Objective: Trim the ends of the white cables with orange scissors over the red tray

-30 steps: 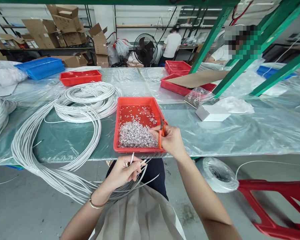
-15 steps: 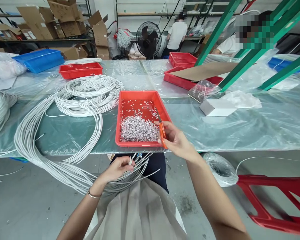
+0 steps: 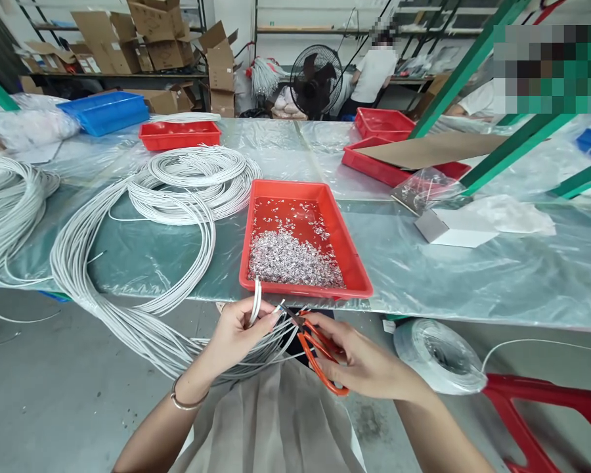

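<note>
My left hand point(image 3: 243, 332) pinches a white cable point(image 3: 257, 301) whose end sticks out between the fingertips. Orange-handled scissors point(image 3: 320, 358) are in my right hand point(image 3: 362, 358), with the blades at the cable end beside my left fingertips. Both hands are just below the table's front edge, over the lap. A bundle of white cables point(image 3: 128, 328) runs from the table down under my left hand. Above the hands, a red tray point(image 3: 359, 279) holds a heap of small shiny metal pieces point(image 3: 293, 259).
Coiled white cables point(image 3: 192, 177) lie left of the tray. Further back are a blue bin point(image 3: 106, 113), red trays and a small white box point(image 3: 463, 228). Green posts point(image 3: 473, 92) rise at right. A clear roll point(image 3: 438, 355) and red stool point(image 3: 532, 420) are low right. Two people are behind.
My right hand has moved from the tray's front right corner down to my left hand, bringing the scissors to the cable end. The handles are now apart. The camera view has shifted left.
</note>
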`<state>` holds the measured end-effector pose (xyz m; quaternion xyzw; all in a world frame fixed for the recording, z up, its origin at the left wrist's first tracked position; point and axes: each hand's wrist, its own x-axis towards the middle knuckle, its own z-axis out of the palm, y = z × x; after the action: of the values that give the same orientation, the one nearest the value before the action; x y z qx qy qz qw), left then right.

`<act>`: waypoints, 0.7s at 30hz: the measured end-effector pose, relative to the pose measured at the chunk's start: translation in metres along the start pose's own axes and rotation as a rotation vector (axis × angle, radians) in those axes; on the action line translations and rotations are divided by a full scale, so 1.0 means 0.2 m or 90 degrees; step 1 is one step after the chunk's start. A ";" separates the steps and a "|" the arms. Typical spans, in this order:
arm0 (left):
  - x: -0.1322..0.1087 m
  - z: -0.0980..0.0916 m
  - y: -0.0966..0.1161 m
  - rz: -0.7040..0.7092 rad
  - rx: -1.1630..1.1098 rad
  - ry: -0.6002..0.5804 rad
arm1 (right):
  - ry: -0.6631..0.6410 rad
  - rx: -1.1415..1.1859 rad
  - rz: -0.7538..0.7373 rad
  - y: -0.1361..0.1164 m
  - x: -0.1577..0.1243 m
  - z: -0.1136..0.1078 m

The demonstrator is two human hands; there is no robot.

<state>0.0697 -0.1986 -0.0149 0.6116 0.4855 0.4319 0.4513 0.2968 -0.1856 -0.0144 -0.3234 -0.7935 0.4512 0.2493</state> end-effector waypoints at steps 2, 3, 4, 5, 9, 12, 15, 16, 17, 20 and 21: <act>0.00 0.00 -0.01 0.022 0.013 0.010 | -0.049 -0.106 -0.003 0.00 0.00 -0.02; 0.00 0.00 -0.01 0.035 0.021 0.021 | -0.058 -0.146 -0.008 0.00 -0.01 -0.02; 0.00 0.00 -0.01 0.043 0.025 0.038 | -0.053 -0.168 -0.013 0.00 -0.01 -0.03; 0.00 0.01 0.00 0.042 0.022 0.055 | -0.049 -0.182 -0.017 -0.01 -0.01 -0.03; 0.02 -0.01 0.01 -0.061 -0.095 0.032 | -0.060 -0.217 -0.032 -0.05 0.00 -0.05; 0.03 -0.04 0.00 -0.119 -0.233 -0.116 | -0.089 -0.229 -0.053 -0.07 0.03 -0.09; 0.05 -0.05 -0.01 -0.143 -0.343 -0.228 | -0.100 -0.195 -0.058 -0.06 0.07 -0.11; 0.05 -0.04 -0.01 -0.145 -0.361 -0.234 | -0.090 -0.165 -0.050 -0.04 0.08 -0.10; 0.05 -0.03 -0.01 -0.144 -0.365 -0.227 | -0.069 -0.118 -0.039 -0.03 0.10 -0.09; 0.05 0.01 -0.02 -0.131 -0.315 -0.185 | 0.025 0.126 -0.012 0.01 0.17 0.00; 0.06 0.02 -0.02 -0.131 -0.287 -0.174 | 0.052 0.211 -0.015 0.01 0.20 0.03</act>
<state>0.0745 -0.1878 -0.0191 0.4956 0.3715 0.3944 0.6788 0.2659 -0.1589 -0.0154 -0.2869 -0.7013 0.5591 0.3365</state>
